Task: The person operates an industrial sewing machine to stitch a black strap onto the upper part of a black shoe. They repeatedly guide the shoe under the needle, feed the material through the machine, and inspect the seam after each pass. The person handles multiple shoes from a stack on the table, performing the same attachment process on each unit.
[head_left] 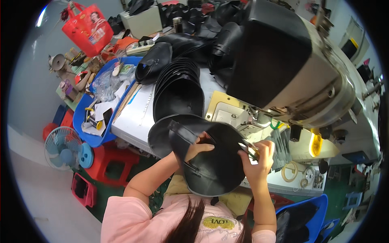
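Note:
A wide, curved piece of black leather-like material (221,166) is spread open in front of my chest. My left hand (199,149) grips a folded part of it, thumb on the inner face. At the opposite edge is my right hand (260,157), closed around small metal thread snips (249,150) with blades toward the piece. How far the right fingers also pinch the edge is hard to see. Just beyond, a nested stack of similar curved black pieces (178,97) lies on the white table (135,117).
An industrial sewing machine (279,52) looms at the right, above its yellowish bed plate (214,106). To the left stand a blue tray (95,139) of scraps, a red stool (115,162) and a fan (64,148). A blue bin (320,206) with black pieces sits at lower right.

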A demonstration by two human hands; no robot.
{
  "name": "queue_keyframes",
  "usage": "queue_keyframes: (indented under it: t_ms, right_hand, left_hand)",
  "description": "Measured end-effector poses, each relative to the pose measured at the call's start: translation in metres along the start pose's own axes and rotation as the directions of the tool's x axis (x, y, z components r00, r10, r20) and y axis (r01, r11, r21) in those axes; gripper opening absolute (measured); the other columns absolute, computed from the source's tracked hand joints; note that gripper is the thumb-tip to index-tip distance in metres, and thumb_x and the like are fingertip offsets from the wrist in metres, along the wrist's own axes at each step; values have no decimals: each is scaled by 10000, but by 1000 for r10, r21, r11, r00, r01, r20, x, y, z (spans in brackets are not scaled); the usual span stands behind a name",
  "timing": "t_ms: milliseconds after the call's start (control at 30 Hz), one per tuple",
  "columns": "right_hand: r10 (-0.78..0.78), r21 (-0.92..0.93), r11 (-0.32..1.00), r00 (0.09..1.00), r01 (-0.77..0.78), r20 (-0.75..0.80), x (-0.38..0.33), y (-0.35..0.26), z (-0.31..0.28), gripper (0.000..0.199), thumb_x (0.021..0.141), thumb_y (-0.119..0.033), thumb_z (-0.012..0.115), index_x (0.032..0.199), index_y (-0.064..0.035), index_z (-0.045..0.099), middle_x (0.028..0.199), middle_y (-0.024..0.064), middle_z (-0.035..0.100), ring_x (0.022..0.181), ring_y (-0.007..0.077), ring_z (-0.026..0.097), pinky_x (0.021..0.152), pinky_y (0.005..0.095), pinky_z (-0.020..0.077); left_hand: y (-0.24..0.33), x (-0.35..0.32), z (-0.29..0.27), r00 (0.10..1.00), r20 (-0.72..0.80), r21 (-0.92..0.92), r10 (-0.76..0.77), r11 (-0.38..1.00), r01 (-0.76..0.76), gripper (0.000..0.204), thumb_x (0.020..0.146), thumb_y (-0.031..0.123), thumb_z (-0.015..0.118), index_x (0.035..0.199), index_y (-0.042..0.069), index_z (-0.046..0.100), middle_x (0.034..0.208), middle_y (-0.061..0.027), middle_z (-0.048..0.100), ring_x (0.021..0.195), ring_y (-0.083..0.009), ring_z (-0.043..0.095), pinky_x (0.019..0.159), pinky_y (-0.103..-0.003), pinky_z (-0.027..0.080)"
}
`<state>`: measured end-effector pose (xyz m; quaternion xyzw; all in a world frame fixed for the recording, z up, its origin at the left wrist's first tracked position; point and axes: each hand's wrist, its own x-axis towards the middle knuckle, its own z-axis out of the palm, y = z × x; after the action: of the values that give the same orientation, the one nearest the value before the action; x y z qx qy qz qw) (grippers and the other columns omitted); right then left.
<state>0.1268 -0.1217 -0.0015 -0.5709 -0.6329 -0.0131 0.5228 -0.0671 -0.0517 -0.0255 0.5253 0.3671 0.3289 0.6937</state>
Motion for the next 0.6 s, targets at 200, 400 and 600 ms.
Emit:
queue_keyframes:
  t_ms: [200, 400, 600]
  right_hand:
    - [116, -124, 987, 988, -103, 103, -22, 1, -14, 627, 595, -113, 735, 1134, -32, 425, 826, 124, 510, 671, 255, 532, 537, 315, 435]
    - [124, -126, 988, 940, -88, 317, -29, -13, -8, 265, 682, -89, 656, 869, -20, 481, 788, 100, 496, 599, 239, 549, 489, 304, 433]
    - [107, -146, 986, 971, -77, 215, -31, -10, 15, 236, 646, -83, 684, 771, -11, 497, 735, 104, 484, 563, 241, 547, 462, 299, 419]
  left_hand:
    - [-41, 7, -1, 992, 86, 198, 97, 974, -113, 196, 705, 71, 637, 881, 34, 560, 847, -18, 566, 802, -107, 524, 744, -222, 401]
    - [-43, 10, 6, 998, -46, 77, 52, 996, -48, 214, 702, 33, 608, 905, 6, 545, 856, -27, 565, 807, -96, 521, 729, -211, 402]
    - [-34, 3, 15, 995, -48, 120, 87, 989, -81, 265, 656, 71, 667, 888, 1, 562, 797, -38, 567, 724, -121, 513, 666, -252, 423]
